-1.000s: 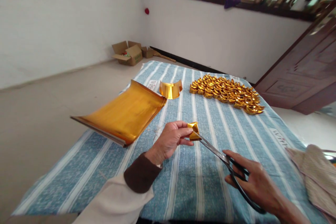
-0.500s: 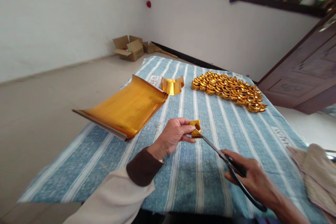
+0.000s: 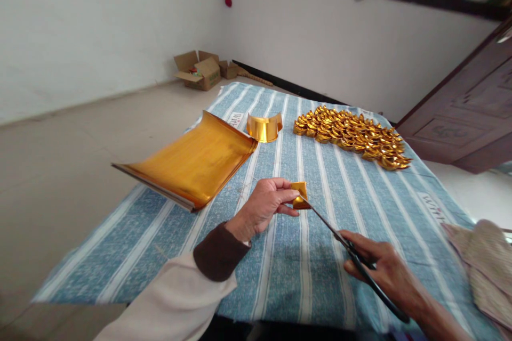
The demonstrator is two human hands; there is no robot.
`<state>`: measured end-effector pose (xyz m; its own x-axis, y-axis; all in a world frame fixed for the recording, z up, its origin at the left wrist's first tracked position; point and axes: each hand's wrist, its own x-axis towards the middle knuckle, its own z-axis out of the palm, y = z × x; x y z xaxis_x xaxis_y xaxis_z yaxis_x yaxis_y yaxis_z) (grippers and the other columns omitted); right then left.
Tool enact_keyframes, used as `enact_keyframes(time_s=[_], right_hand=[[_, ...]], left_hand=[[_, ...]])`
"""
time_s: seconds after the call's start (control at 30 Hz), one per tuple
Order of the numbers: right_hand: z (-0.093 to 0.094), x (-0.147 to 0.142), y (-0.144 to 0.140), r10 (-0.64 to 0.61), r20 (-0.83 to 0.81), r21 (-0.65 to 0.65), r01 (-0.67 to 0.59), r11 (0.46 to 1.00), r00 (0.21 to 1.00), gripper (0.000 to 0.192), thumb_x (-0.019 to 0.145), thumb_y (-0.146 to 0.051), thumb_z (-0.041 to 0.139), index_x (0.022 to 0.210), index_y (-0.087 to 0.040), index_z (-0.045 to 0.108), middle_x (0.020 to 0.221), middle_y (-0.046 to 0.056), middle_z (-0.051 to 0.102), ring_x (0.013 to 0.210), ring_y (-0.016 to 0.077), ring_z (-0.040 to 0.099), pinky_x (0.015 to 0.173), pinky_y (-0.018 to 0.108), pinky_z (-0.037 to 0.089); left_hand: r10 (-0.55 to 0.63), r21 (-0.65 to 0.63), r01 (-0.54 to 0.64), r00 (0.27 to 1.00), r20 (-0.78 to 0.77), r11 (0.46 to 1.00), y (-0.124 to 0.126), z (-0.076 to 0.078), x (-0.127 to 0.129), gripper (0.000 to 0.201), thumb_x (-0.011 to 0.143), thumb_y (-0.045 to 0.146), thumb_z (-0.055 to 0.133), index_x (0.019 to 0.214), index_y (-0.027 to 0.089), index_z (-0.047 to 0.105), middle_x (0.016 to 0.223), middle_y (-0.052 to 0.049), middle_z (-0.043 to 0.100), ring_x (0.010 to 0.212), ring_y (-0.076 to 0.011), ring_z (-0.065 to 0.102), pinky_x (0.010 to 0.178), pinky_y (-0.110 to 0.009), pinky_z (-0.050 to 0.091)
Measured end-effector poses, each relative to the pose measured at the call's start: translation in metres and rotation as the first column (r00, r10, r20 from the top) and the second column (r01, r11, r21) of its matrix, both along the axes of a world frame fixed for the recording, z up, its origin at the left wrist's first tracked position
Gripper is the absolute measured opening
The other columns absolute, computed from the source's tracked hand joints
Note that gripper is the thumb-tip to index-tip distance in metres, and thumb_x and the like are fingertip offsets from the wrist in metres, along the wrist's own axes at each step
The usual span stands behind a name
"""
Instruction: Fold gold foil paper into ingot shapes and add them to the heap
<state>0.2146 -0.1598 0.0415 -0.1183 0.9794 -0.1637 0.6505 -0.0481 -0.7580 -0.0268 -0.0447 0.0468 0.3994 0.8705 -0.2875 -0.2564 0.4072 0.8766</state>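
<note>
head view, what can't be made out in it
All in the head view:
gold piece: partly hidden by the left hand
scissors: grip end partly hidden by the right hand
cardboard box: contents too small to name
beige cloth: cut off by the right edge

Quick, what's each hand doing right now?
Left hand: closed, pinching a small folded gold piece.
Right hand: closed around the handles of the scissors, tips at that piece.
</note>
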Motion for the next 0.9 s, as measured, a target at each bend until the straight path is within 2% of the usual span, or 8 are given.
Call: enact_keyframes(time_s=[0.3,0.43,0.57,0.7,0.9], right_hand=[[0.0002,0.0002,0.0019,0.007,0.043,0.001,-0.007,1.000,0.999,0.047,0.073,-0.047,0.068,0.113,-0.023,0.074,0.059,-0.003,0.064,0.054,0.0173,0.058,0.052,0.024,0.051],[-0.0010,0.0017,0.0010,0.029,0.042,-0.038,-0.027,0.999,0.999,0.047,0.075,-0.047,0.065,0.115,-0.023,0.073,0.058,-0.003,0.061,0.054,0.0166,0.055,0.051,0.025,0.048],[-0.0038,0.0017,-0.0027,0.014,0.039,-0.080,-0.011,0.997,0.999,0.048,0.081,-0.047,0.061,0.121,-0.023,0.068,0.060,-0.004,0.057,0.054,0.0143,0.046,0.051,0.025,0.039],[-0.0074,0.0028,-0.0034,0.001,0.029,-0.099,0.002,0.995,1.000,0.050,0.079,-0.049,0.062,0.121,-0.022,0.068,0.059,-0.005,0.051,0.054,0.0129,0.038,0.051,0.026,0.033],[-0.0084,0.0056,-0.0026,-0.022,0.022,-0.143,0.025,0.989,1.000,0.049,0.076,-0.051,0.064,0.115,-0.023,0.070,0.058,-0.005,0.049,0.055,0.0133,0.037,0.051,0.027,0.031]], left_hand=[[-0.004,-0.005,0.004,1.000,-0.011,1.000,-0.0003,0.0000,0.0005,0.004,0.076,0.006,0.065,0.079,0.007,0.067,0.080,-0.009,0.068,0.069,-0.0161,0.069,0.050,-0.021,0.057],[-0.010,-0.002,0.010,1.000,-0.005,1.000,-0.0001,-0.0003,-0.0001,0.005,0.076,0.007,0.066,0.080,0.006,0.067,0.081,-0.009,0.069,0.069,-0.0162,0.069,0.051,-0.022,0.057],[-0.018,0.001,0.018,1.000,0.007,1.000,0.0002,-0.0018,-0.0003,0.006,0.075,0.007,0.067,0.080,0.006,0.068,0.081,-0.009,0.069,0.069,-0.0160,0.068,0.051,-0.022,0.057],[-0.017,0.010,0.017,1.000,0.013,1.000,0.0005,-0.0022,-0.0005,0.005,0.074,0.009,0.068,0.078,0.007,0.068,0.079,-0.008,0.069,0.069,-0.0156,0.068,0.052,-0.022,0.057],[-0.025,0.020,0.025,1.000,0.004,0.999,0.0002,-0.0020,-0.0009,0.008,0.072,0.012,0.072,0.076,0.008,0.067,0.078,-0.008,0.068,0.068,-0.0160,0.068,0.052,-0.023,0.057]])
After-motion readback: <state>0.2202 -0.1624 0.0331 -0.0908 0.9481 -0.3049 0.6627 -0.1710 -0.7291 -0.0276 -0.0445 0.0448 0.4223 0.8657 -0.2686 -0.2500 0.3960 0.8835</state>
